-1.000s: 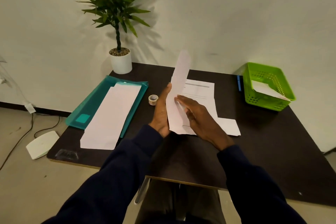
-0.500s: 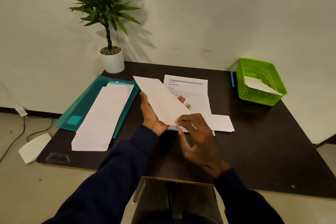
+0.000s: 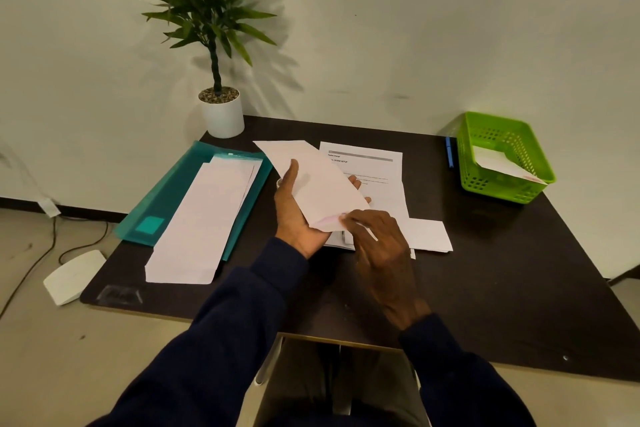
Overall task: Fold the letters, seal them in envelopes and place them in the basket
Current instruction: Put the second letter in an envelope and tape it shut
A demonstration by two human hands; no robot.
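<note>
Above the middle of the dark table [image 3: 519, 270], a long white envelope [image 3: 322, 184] lies slantwise in the left hand [image 3: 294, 218], with the thumb on its upper face and the fingertips showing past its far edge. The right hand [image 3: 384, 253] pinches the near end with curled fingers, where a faint pink strip shows. The step appears to be work on the flap; whether opening or sealing cannot be told. The next move likely calls for a flat, even press along that edge, since thin paper creases readily. A printed sheet [image 3: 374, 163] lies flat beneath. The green basket [image 3: 485, 184], of perforated plastic, stands well apart at the right and holds one white paper [image 3: 498, 163].
</note>
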